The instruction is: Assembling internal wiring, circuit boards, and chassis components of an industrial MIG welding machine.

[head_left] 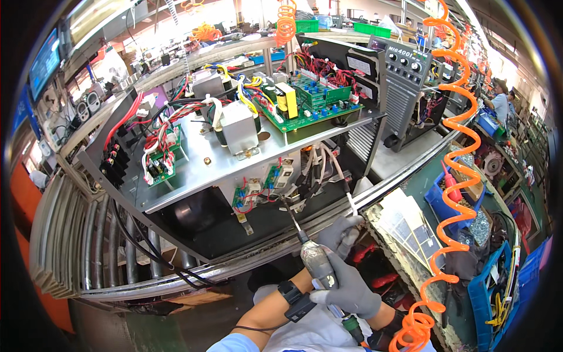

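Observation:
My right hand (353, 288), in a grey glove, is wrapped round a powered screwdriver (318, 265) with a hose fitting at its rear. Its long bit points up and left into the lower bay of an open machine chassis (176, 196), the tip close to small circuit boards with red wires (272, 179). My left hand (340, 234), also gloved, is just beyond the screwdriver with its fingers curled; what they hold, if anything, is hidden. A white cable end (350, 202) hangs just above it. The chassis's upper plate carries a green circuit board (311, 105) and a metal-cased block (239, 126).
Under the chassis runs a roller conveyor (111, 252) with a metal rail. An orange coiled hose (463, 146) hangs at the right. Beyond are a second machine (399, 76), a blue bin (448, 199) and papers (404, 226) on the side bench. Co-workers (499, 100) are far right.

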